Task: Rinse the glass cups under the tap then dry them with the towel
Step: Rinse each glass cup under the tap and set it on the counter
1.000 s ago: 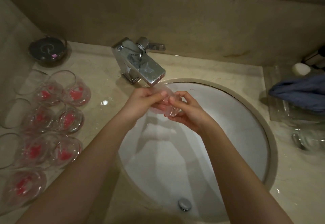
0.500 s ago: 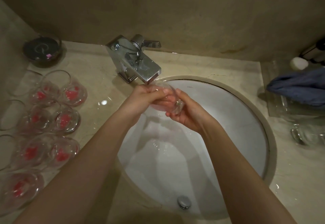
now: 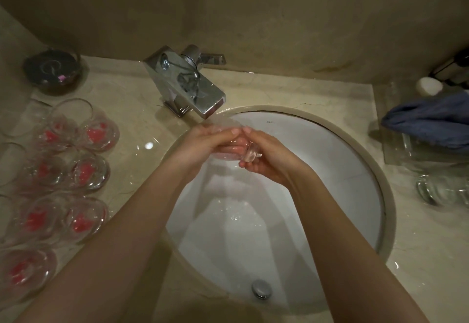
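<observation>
Under the spout of the chrome tap (image 3: 187, 86), over the white round sink (image 3: 342, 170), I hold one glass cup (image 3: 250, 152) on its side between both hands. My left hand (image 3: 203, 142) lies over the cup's open end, its fingers reaching across the top and curled round the glass. My right hand (image 3: 269, 157) cups the thick base from below and from the right, fingers bent under it and thumb on top, so both hands have a grip on the same cup. Water lies rippled in the basin below, and the drain plug (image 3: 261, 288) sits near the front edge of the bowl.

On the counter (image 3: 142, 119) to my left stand the other glass cups (image 3: 83, 170) in rows, close together, each showing something red at its bottom. Behind them, near the wall, sits a dark round dish (image 3: 52, 71). To my right, a blue towel (image 3: 431, 119) lies bunched on a clear tray (image 3: 396, 150), with a small white object (image 3: 429, 86) just behind it. Nearer me on that side lies more clear glassware (image 3: 441, 190), too blurred for me to make out.
</observation>
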Available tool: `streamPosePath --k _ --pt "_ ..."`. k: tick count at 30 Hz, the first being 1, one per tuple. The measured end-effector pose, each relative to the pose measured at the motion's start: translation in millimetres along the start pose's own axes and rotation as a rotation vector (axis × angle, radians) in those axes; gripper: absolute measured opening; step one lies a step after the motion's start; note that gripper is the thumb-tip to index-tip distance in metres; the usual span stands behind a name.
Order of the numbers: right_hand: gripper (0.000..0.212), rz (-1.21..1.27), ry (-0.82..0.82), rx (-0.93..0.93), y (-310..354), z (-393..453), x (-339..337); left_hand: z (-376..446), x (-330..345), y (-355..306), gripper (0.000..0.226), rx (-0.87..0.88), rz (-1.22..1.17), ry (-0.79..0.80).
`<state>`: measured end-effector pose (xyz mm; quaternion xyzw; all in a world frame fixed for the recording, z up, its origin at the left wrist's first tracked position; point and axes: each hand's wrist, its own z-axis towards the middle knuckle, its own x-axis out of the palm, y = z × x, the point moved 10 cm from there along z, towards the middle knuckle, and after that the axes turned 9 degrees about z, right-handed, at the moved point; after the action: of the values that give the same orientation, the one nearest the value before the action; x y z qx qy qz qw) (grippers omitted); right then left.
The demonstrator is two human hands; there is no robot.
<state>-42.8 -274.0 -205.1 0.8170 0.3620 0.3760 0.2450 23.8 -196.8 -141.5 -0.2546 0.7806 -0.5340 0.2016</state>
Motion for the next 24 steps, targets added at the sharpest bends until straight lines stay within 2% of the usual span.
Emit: streamPosePath --k 1,5,7,10,12,15,16,19,21,22,24 --pt "0.036 -0.024 0.010 -0.038 4.0 -1.1 -0.7 0.0 -0.8 -0.7 0.061 -0.002 -0.009 0.002" --pt "0.034 0.015 0.008 -0.108 14.0 -3.3 -6.9 4.7 -1.1 1.8 0.017 -0.009 0.040 0.019" --pt "0.034 0.026 0.019 -0.052 10.6 -3.0 -4.7 6.3 0.1 4.9 0.021 -0.028 0.075 0.033" --pt "0.056 0.022 0.005 0.074 2.6 -4.0 1.2 6.3 3.4 6.3 0.018 -0.044 0.098 0.029" --pt "0.043 0.018 0.011 0.021 8.8 -4.1 3.0 4.6 2.4 2.9 0.013 -0.029 0.060 0.003" --pt "0.010 -0.052 0.052 -0.101 17.1 -5.5 0.3 -1.0 0.5 -6.6 0.061 0.001 -0.017 0.006" --pt "0.016 -0.060 0.051 -0.119 17.7 -5.7 -3.3 -3.0 3.6 -11.8 0.069 0.016 -0.035 0.029" --pt "0.031 -0.047 0.046 -0.074 14.2 -7.2 -2.3 -3.6 7.3 -18.7 0.075 0.056 -0.067 0.039" --pt "0.052 -0.017 -0.006 0.018 8.2 -8.2 -3.2 -1.6 7.0 -17.9 0.076 0.065 -0.054 0.014" --pt "0.053 -0.001 -0.021 0.025 8.9 -8.5 -4.0 -0.7 6.4 -17.1 0.075 0.062 -0.057 0.004" --pt "0.036 -0.009 0.003 -0.017 13.1 -7.4 -3.3 0.0 4.8 -15.1 0.072 0.052 -0.070 -0.005"
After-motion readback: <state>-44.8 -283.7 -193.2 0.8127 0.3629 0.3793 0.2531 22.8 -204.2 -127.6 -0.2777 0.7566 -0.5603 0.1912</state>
